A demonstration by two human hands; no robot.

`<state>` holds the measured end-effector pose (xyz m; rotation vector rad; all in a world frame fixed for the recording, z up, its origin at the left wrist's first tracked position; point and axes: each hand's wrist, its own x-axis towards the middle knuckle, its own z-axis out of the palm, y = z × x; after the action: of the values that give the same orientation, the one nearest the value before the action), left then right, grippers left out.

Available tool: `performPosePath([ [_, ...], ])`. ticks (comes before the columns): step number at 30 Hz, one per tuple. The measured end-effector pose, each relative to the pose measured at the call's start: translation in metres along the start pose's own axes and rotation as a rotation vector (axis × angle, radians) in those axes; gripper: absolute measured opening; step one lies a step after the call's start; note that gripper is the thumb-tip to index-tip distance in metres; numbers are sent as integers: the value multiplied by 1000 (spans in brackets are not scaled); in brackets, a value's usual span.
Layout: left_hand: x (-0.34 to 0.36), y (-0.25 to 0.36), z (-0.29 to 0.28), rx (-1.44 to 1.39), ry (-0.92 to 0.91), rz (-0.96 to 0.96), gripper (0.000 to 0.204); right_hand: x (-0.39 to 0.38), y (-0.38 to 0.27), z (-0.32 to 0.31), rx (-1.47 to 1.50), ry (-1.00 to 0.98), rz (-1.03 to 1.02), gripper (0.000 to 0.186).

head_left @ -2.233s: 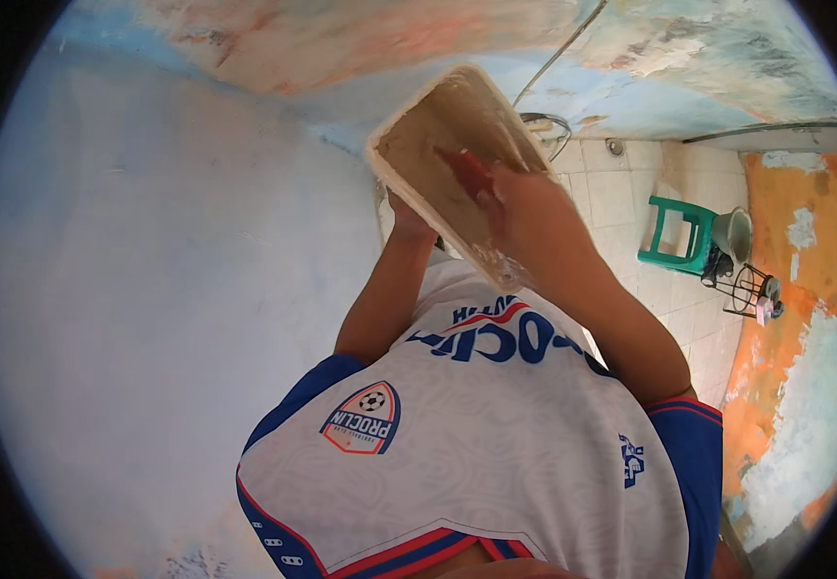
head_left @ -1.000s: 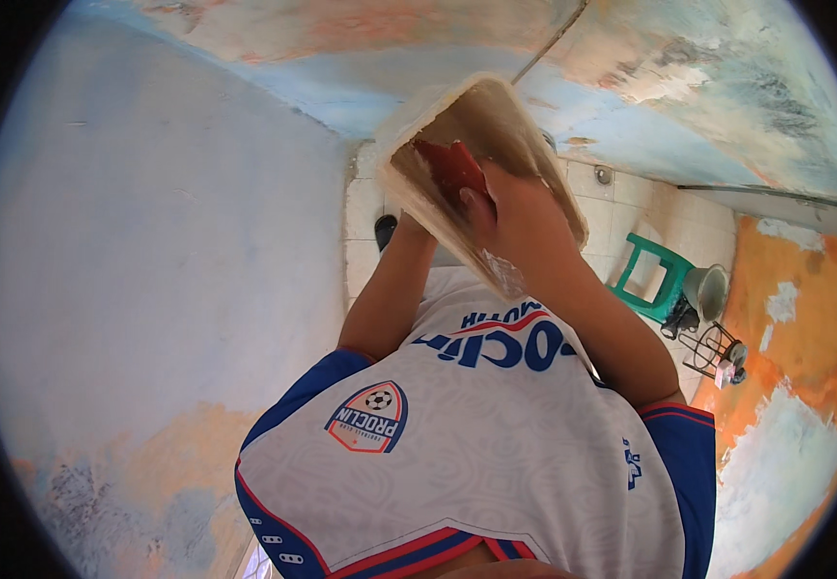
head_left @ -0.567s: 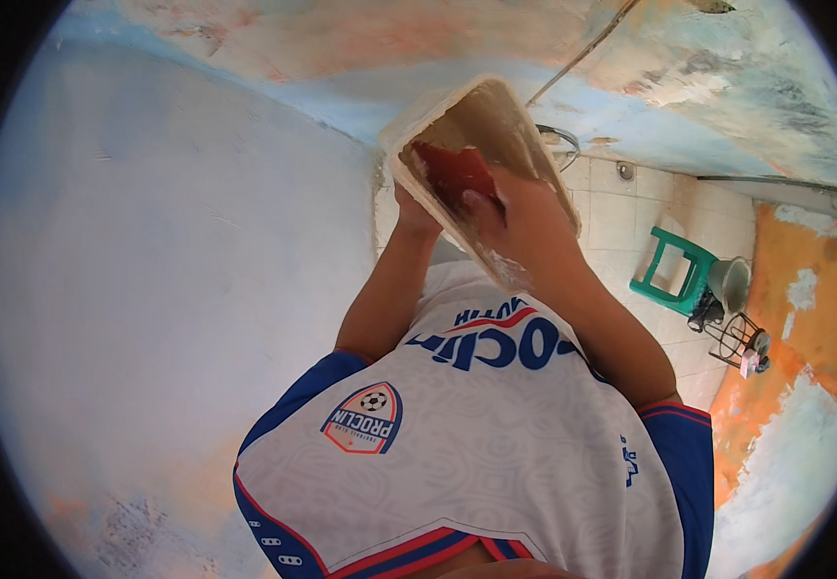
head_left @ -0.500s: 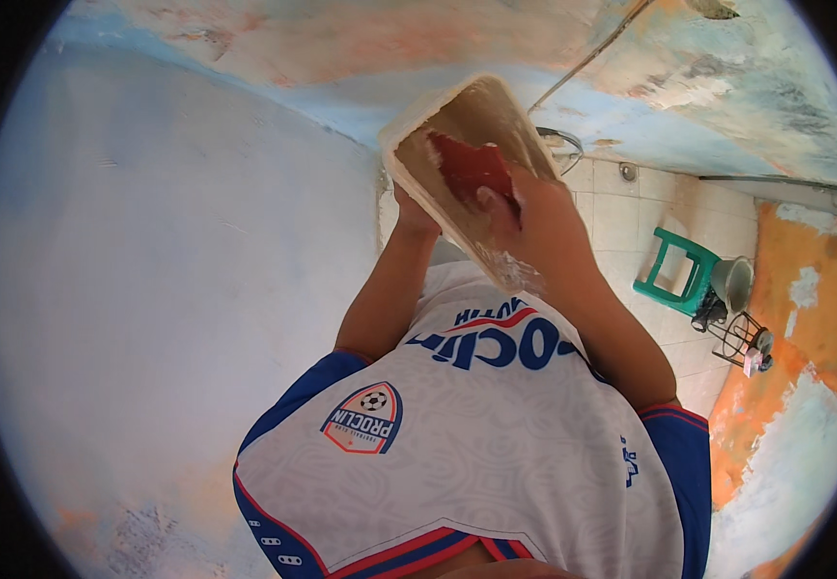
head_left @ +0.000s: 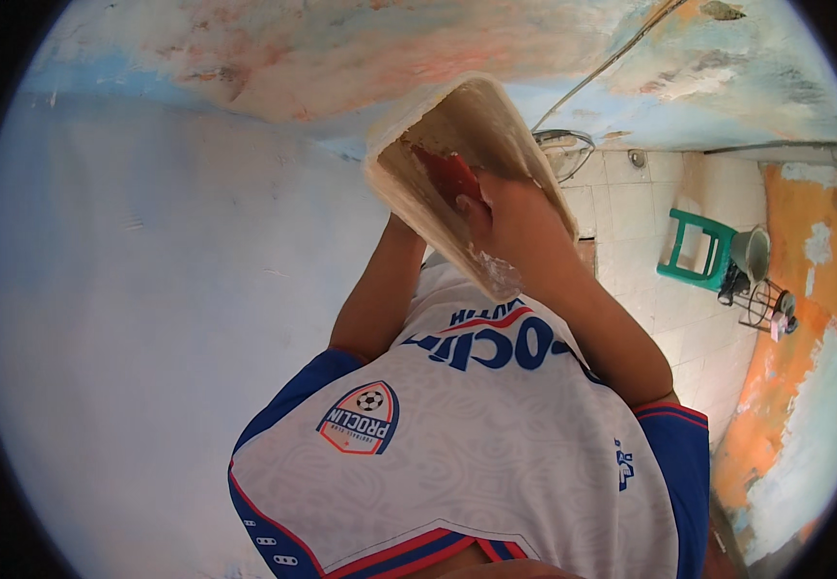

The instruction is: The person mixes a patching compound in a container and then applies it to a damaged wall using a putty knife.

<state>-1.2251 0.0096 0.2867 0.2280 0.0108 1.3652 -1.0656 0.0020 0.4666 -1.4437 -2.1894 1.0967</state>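
Our right hand (head_left: 515,217) gripped a red-handled tool (head_left: 452,174), fingers wrapped tight, against the plaster board (head_left: 457,145) held up before the wall (head_left: 148,289). Left hand hidden behind board; fingers unclear.

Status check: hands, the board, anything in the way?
Right hand gripping a red-handled tool against the plaster board. Left hand hidden behind board, seemingly supporting it. Board tilted, raised near pale blue wall. Nothing in the way.
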Motion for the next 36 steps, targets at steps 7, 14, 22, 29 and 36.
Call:
performPosePath([
  [7,0,23,-2,43,26,-19,55,3,-2,19,128,35,71,25],
  [14,-6,23,1,70,55,-61,56,-7,-7,39,137,187,37,24],
  [22,-13,8,8,77,107,-50,56,-14,-22,14,-13,102,42,29],
  [29,-11,-6,30,74,184,1,56,-24,-16,-6,-61,67,16,35],
  [36,-11,-12,27,22,187,51,58,-26,-8,-7,20,40,-78,36],
])
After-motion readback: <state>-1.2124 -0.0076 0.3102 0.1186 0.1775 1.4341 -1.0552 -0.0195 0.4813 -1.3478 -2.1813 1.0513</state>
